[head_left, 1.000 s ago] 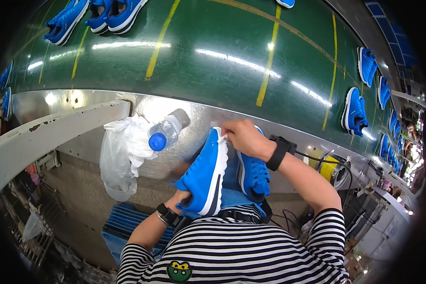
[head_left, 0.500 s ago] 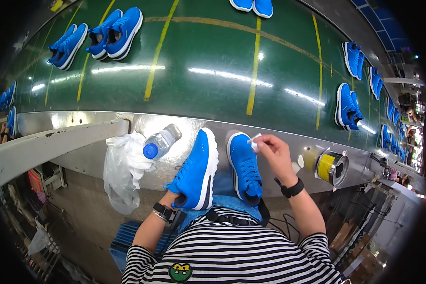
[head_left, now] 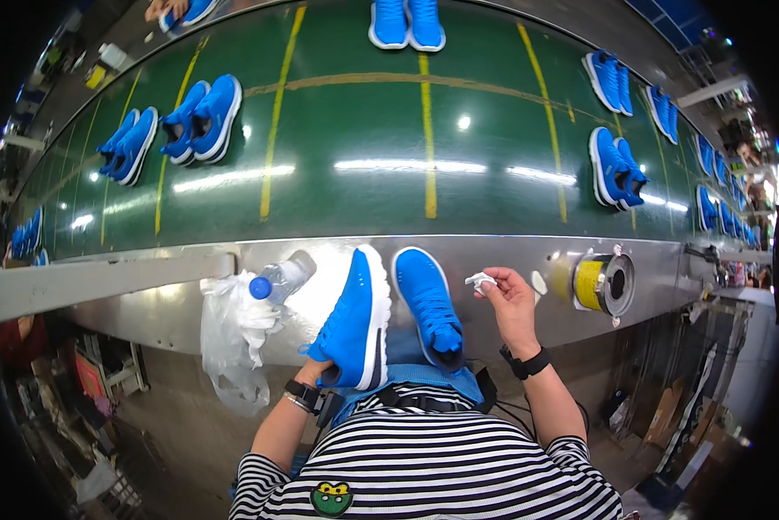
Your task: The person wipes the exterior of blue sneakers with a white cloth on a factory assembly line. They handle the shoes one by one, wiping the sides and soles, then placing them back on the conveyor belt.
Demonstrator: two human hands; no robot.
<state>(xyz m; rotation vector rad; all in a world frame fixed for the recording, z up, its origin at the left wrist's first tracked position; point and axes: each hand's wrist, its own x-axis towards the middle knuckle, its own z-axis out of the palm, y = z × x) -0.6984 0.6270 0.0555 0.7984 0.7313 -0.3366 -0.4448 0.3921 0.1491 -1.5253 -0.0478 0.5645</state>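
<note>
My left hand reaches into the opening of a blue sneaker and holds it tilted on its side, white sole facing right. Its fingers are hidden inside the shoe. A second blue sneaker rests beside it on the metal ledge, toe pointing away from me. Right of that shoe, my right hand pinches a small crumpled white wipe between thumb and fingers, apart from both shoes.
Left on the ledge lies a clear bottle with a blue cap, next to a white plastic bag. A yellow-labelled tin stands at right. Beyond runs a green conveyor carrying several pairs of blue sneakers. A grey metal bar juts in from the left.
My right hand has moved right and slightly down with the wipe, away from the second sneaker's toe. The head view has shifted, and more of the far side now shows.
</note>
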